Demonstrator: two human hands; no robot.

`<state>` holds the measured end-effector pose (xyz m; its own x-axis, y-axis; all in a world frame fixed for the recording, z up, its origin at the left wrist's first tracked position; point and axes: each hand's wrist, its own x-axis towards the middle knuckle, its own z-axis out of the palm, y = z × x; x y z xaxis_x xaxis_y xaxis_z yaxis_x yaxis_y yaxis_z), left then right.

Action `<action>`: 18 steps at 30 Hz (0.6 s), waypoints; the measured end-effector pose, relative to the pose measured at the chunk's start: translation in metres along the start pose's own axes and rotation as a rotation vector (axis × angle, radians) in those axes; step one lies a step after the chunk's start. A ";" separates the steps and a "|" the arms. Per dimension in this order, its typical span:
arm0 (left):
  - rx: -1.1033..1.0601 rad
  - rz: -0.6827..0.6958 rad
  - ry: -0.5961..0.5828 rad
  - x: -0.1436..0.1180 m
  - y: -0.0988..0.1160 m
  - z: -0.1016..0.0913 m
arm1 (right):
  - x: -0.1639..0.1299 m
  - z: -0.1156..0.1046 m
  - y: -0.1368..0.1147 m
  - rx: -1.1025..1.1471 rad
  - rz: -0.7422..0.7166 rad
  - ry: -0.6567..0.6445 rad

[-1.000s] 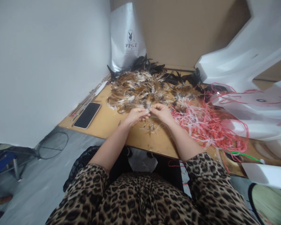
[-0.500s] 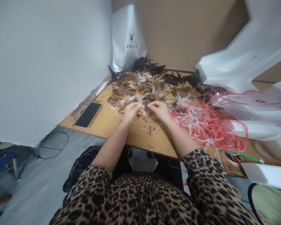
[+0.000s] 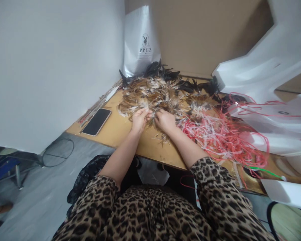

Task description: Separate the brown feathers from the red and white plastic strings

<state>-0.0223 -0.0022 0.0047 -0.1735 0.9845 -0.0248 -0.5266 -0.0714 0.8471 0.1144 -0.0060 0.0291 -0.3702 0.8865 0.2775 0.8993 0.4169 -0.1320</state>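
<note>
My left hand [image 3: 141, 118] is closed in a pinch at the near edge of a pile of brown and white feathers [image 3: 152, 92]. Pale wisps of feather show at its fingertips. Close beside it, my right hand [image 3: 165, 120] is curled with its fingertips down among the feathers; whatever it grips is hidden beneath the fingers. Black feathers [image 3: 156, 68] lie along the back of the pile. On the table [image 3: 155, 154], a few loose feather bits [image 3: 162, 138] lie just below the hands.
A tangle of red and pink strips [image 3: 215, 134] lies to the right, against white moulded parts [image 3: 273, 113]. At the left is a phone [image 3: 97, 122] near the wall. A silver-white bag [image 3: 142, 43] stands behind the feathers. A green strip [image 3: 266, 171] lies at the right edge.
My right hand has come in toward the left and turned downward, its fingers now curled near the left hand. The left hand stays pinched. The whole view has shifted slightly.
</note>
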 end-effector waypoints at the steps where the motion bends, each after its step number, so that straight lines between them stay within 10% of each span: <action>1: 0.003 0.000 -0.005 0.000 0.000 0.000 | 0.001 0.001 -0.001 -0.016 0.003 -0.005; 6: -0.012 -0.005 -0.021 -0.004 0.002 0.003 | 0.005 0.007 0.011 0.144 0.096 0.079; 18: 0.074 -0.154 -0.145 -0.008 -0.004 0.006 | 0.005 0.010 0.030 1.522 0.469 0.090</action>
<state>-0.0142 -0.0091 0.0049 0.0286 0.9960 -0.0850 -0.4743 0.0884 0.8759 0.1372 0.0125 0.0172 -0.0765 0.9970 -0.0136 -0.1559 -0.0255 -0.9874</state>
